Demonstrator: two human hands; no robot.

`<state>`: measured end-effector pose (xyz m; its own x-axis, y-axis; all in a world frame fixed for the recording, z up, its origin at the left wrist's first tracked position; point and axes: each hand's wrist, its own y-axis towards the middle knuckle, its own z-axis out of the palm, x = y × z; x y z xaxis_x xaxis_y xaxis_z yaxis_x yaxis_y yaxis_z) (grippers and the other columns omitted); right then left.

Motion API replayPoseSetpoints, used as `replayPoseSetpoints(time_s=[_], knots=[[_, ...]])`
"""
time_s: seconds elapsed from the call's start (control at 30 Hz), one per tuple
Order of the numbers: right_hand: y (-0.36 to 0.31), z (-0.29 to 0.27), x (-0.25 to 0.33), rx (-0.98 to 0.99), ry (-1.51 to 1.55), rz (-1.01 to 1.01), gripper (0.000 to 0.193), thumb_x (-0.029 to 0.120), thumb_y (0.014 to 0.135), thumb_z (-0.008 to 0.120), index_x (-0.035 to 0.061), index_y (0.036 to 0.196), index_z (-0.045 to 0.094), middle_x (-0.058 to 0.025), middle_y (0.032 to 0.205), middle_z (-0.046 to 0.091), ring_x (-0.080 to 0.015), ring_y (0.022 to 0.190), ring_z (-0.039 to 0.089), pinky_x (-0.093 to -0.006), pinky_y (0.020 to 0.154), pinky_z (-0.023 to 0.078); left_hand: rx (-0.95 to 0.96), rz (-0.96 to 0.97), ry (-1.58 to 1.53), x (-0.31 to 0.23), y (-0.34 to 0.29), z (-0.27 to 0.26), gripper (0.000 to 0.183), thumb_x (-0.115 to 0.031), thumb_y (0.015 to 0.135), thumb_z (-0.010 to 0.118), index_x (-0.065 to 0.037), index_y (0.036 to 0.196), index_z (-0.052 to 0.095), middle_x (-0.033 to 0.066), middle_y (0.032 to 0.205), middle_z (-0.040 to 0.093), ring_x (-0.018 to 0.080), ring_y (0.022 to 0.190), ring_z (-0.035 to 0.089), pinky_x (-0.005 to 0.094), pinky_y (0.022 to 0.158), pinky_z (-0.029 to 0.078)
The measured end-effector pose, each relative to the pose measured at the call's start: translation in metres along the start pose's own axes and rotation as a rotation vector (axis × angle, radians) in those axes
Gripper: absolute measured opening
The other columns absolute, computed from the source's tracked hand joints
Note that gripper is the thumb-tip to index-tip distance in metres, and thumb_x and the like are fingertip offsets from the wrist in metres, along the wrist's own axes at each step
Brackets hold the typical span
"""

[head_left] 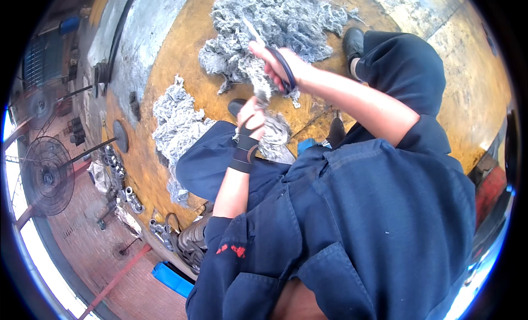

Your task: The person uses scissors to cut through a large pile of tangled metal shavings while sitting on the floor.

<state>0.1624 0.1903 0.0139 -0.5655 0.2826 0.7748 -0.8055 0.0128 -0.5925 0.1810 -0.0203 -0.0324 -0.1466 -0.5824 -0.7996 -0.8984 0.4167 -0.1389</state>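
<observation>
My right hand point(286, 67) is closed round a pair of scissors point(285, 72) with dark handles. A pale blade points up and away over a large heap of grey fluffy fibre point(275, 17). Just below it, my left hand point(251, 119), with a black wrap on the wrist, is closed on a tuft of the same grey fibre. That tuft runs up toward the heap under my right hand. A second grey clump point(275, 136) lies beside my left hand, near my lap. Whether the blades touch any fibre is unclear.
I sit on a worn yellow surface point(159, 72). Another fibre pile point(179, 116) lies left of my bent knee. Metal fittings point(132, 199) and dark coiled parts point(192, 240) line the left edge, with fans point(48, 176) and a blue object point(173, 279) beyond.
</observation>
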Motion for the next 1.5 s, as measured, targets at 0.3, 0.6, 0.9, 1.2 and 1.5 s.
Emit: replayPoseSetpoints(time_s=[0.3,0.6,0.9,1.2,1.5], knots=[[0.018,-0.004,-0.062,0.193,-0.475,0.048,0.075,0.08,0.068,0.055,0.0049,0.06,0.055,-0.0073,0.057,0.054,-0.0155,0.05,0.056,-0.0276,0.048,0.047,-0.168,-0.292,-0.604,0.008,-0.002,-0.099,0.041,-0.005,0.088,0.059,0.004,0.126,0.046,0.0142,0.119,0.056,0.0195,0.104,0.057,0.0316,0.09,0.047],[-0.026,0.016,-0.04,0.723,-0.397,0.254,0.079,0.083,0.071,0.047,0.0045,0.064,0.053,-0.002,0.053,0.044,-0.0112,0.044,0.045,-0.025,0.042,0.037,-0.261,-0.385,-0.782,0.013,-0.028,-0.108,0.021,-0.001,0.088,0.056,0.001,0.108,0.051,0.0125,0.091,0.061,0.0165,0.071,0.062,0.0269,0.058,0.052],[-0.021,0.028,-0.061,0.856,-0.189,0.406,0.078,0.079,0.08,0.034,0.0059,0.06,0.052,-0.0031,0.05,0.046,-0.0126,0.039,0.047,-0.0276,0.037,0.04,-0.279,-0.426,-0.754,-0.002,-0.031,-0.093,0.016,-0.002,0.087,0.059,0.0,0.103,0.055,0.0094,0.083,0.061,0.015,0.069,0.061,0.025,0.055,0.051],[0.015,0.047,-0.062,0.859,-0.208,0.413,0.076,0.08,0.08,0.034,0.0085,0.058,0.046,-0.0009,0.047,0.041,-0.0117,0.035,0.044,-0.0264,0.035,0.035,-0.343,-0.411,-0.588,-0.023,-0.035,-0.065,0.01,-0.005,0.088,0.059,0.0,0.096,0.057,0.0084,0.078,0.062,0.0141,0.065,0.059,0.0272,0.062,0.05],[-0.002,0.046,-0.05,0.707,-0.302,0.203,0.074,0.08,0.076,0.044,0.0085,0.057,0.043,-0.0011,0.05,0.04,-0.0103,0.037,0.04,-0.0258,0.036,0.032,-0.17,-0.165,-0.295,0.006,-0.021,-0.063,0.018,-0.012,0.086,0.063,0.004,0.094,0.063,0.0094,0.085,0.065,0.0144,0.076,0.058,0.0273,0.07,0.045]])
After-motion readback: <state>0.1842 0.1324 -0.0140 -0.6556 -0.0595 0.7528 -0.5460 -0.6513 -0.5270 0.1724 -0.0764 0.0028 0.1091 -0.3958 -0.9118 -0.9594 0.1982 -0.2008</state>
